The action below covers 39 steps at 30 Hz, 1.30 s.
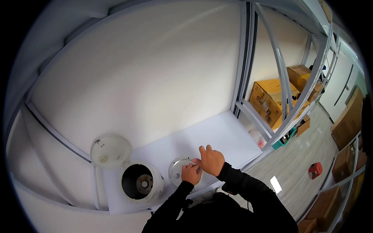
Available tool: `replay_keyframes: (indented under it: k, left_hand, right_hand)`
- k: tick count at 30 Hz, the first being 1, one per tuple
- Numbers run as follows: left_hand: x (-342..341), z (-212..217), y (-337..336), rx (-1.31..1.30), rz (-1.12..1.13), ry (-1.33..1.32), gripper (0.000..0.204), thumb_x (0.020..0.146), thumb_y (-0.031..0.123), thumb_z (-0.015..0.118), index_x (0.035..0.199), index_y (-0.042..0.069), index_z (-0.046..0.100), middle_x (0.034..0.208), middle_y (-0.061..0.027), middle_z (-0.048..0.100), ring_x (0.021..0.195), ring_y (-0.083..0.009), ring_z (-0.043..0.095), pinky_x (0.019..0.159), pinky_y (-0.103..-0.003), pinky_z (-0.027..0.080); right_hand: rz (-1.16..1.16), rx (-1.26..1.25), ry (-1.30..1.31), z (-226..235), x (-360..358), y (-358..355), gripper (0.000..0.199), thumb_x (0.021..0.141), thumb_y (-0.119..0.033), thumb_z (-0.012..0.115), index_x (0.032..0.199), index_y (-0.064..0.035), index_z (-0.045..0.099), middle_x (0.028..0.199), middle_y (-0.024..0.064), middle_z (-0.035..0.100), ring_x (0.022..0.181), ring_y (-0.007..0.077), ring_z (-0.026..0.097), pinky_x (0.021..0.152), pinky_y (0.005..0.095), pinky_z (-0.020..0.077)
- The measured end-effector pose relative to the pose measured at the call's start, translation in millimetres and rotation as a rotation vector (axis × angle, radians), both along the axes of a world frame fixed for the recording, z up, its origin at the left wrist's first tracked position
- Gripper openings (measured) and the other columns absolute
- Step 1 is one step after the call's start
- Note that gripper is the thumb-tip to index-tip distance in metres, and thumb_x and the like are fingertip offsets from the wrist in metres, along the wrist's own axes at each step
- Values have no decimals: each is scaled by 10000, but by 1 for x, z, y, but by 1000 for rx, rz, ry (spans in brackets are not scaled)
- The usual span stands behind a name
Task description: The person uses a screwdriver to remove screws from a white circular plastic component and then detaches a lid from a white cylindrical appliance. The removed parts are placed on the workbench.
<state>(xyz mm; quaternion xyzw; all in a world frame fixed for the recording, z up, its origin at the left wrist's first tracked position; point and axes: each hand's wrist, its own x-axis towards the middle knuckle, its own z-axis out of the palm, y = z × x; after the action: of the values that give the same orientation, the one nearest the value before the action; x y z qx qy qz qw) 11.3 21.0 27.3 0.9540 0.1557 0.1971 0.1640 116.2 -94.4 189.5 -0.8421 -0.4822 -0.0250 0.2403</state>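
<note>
I see both hands working over a round, pale disc (pixel 179 171) that lies flat on the white shelf (pixel 217 132), just to the right of the open white cooker (pixel 142 182); the left hand (pixel 191 173) rests on the disc's right part with fingers curled, seemingly pinching at something on its face, though I cannot tell what; the right hand (pixel 211 160) sits just beyond it, touching the left hand's fingers, two fingertips raised and the rest bent down toward the same spot; in my judgement the work here is best done by keeping the disc flat and steady under one hand while the other works on the small part, with light pressure so the disc does not slide toward the shelf edge; the cooker's lid (pixel 110 150) stands open behind its body; much is hidden: the hands cover the right half of the disc, the fingertips are too small to read, and the disc's surface detail is blurred; the cardboard boxes (pixel 268 99) lie well apart to the right.
</note>
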Motion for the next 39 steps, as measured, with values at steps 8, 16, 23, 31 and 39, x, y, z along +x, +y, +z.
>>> replay_keyframes:
  k: [8,16,23,31,39]
  left_hand:
    - [0,-10,0,-147,47,46,217,842,295,758,1012,160,775,1061,-40,699,981,-316,592,907,-437,453]
    - [4,-9,5,-239,36,89,213,815,287,762,968,139,756,1057,-51,712,984,-306,646,949,-491,420]
    - [7,-3,2,-252,32,9,194,799,277,762,930,133,760,1025,-66,727,936,-327,661,925,-500,434]
    - [8,-5,1,-231,25,4,215,786,281,778,951,143,771,1015,-50,728,933,-320,666,923,-492,444]
    - [3,-9,1,-237,67,-3,236,792,285,785,992,159,777,1036,-43,726,934,-331,653,920,-492,446]
  right_hand:
    - [95,-10,-57,11,-3,-9,513,714,-304,836,1049,-45,547,949,188,579,765,397,647,606,477,546]
    - [318,128,-127,11,8,-8,346,826,-264,787,1012,-59,579,966,174,610,744,362,660,575,446,526]
    - [418,240,-190,-16,25,-5,377,825,-316,786,1004,-53,582,887,160,605,624,335,641,515,416,506]
    - [282,42,-161,-13,26,-4,377,813,-255,773,1036,-38,561,915,170,607,666,335,654,530,430,523]
    - [121,-173,-11,20,10,-1,344,792,-139,743,1067,-47,557,954,188,592,755,383,651,621,456,539]
